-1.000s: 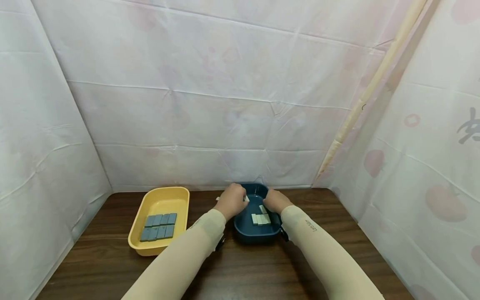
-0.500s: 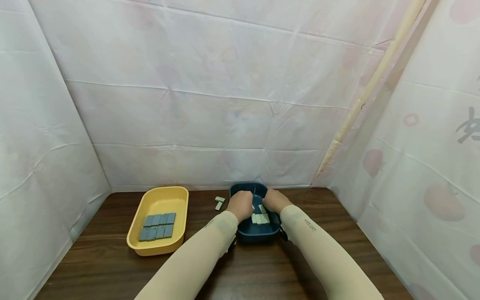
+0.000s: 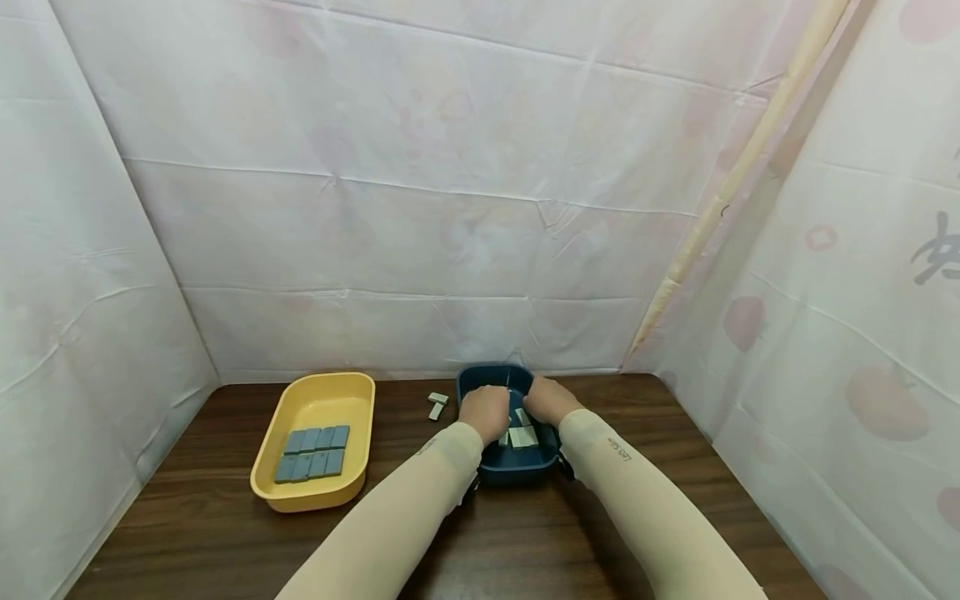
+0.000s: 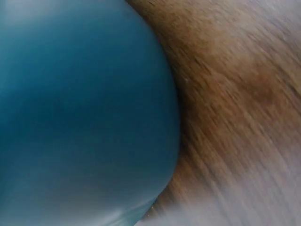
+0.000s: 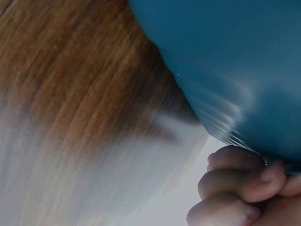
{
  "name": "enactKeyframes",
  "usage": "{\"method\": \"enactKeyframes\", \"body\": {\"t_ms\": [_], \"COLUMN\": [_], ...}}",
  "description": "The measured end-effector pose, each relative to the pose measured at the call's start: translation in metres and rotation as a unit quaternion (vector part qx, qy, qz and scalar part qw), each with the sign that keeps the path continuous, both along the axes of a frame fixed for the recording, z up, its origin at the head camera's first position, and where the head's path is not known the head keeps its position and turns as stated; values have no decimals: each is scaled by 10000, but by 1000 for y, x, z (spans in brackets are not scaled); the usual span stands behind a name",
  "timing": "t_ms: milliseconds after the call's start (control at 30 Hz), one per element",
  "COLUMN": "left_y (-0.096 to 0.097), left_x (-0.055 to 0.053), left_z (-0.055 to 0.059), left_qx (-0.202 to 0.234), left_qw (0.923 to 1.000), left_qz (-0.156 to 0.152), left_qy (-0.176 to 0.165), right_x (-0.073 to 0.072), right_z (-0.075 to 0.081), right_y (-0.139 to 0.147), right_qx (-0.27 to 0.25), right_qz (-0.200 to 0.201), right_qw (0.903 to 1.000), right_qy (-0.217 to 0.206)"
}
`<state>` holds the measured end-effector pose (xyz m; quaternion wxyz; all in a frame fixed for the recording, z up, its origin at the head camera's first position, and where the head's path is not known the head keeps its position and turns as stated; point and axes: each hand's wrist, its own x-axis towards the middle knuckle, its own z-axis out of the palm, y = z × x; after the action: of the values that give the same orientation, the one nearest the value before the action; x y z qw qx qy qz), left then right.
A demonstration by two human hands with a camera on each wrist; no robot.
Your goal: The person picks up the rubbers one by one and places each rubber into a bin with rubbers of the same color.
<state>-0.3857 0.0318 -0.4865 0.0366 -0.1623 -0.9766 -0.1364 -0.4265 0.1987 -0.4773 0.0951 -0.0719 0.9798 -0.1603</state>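
Observation:
A dark blue tray [image 3: 517,477] holds several pale rectangular tiles [image 3: 524,437] in a short row, with a loose tile [image 3: 522,417] behind them. My left hand [image 3: 485,412] is down inside its left part, fingers mostly hidden; a pale tile's edge shows at the fingertips, seemingly pinched. At the tray's right rim, my right hand [image 3: 553,402] grips the edge. The right wrist view shows the curled fingers [image 5: 225,183] against the tray's outer wall [image 5: 225,70]. In the left wrist view only the tray's wall [image 4: 89,103] and the tabletop appear, no fingers.
Left of the blue tray, two pale tiles [image 3: 437,406] lie on the wooden table [image 3: 465,550]. Farther left stands a yellow tray [image 3: 315,500] with two rows of blue-grey tiles [image 3: 312,453]. A pale curtain [image 3: 420,333] rises behind the table and along both sides.
My left hand has moved right and down, from the blue tray's left rim into it, carrying a pale tile. Two tiles on the table came into view. My right hand stays at the rim.

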Motion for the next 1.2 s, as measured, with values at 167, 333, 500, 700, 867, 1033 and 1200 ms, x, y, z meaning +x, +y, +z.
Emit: {"method": "enactKeyframes", "body": {"t_ms": [167, 333, 500, 700, 867, 1033, 1200], "left_y": [0, 0, 1, 5, 6, 0, -17], "left_x": [3, 7, 9, 12, 16, 13, 8], "left_z": [2, 6, 6, 8, 10, 11, 22], "left_qx": [-260, -308, -206, -436, -563, -540, 18], "left_qw": [9996, 9981, 9960, 9940, 9914, 9924, 9960], "left_qz": [-68, -363, -525, -625, -739, -859, -829], "left_qy": [-81, -399, -696, -783, -927, -693, -327], "right_x": [-4, -6, -7, -6, -2, -1, -2], "right_z": [-3, -5, -6, -5, -1, -1, -2], "right_y": [2, 3, 4, 4, 2, 2, 2], "right_qx": [45, 20, 62, 73, 43, 23, -61], "right_qz": [79, 94, 65, 96, 120, 104, 136], "right_qw": [10000, 10000, 10000, 9999, 9999, 9998, 9999], "right_qy": [-35, -13, -21, 2, -69, -137, -72]}}
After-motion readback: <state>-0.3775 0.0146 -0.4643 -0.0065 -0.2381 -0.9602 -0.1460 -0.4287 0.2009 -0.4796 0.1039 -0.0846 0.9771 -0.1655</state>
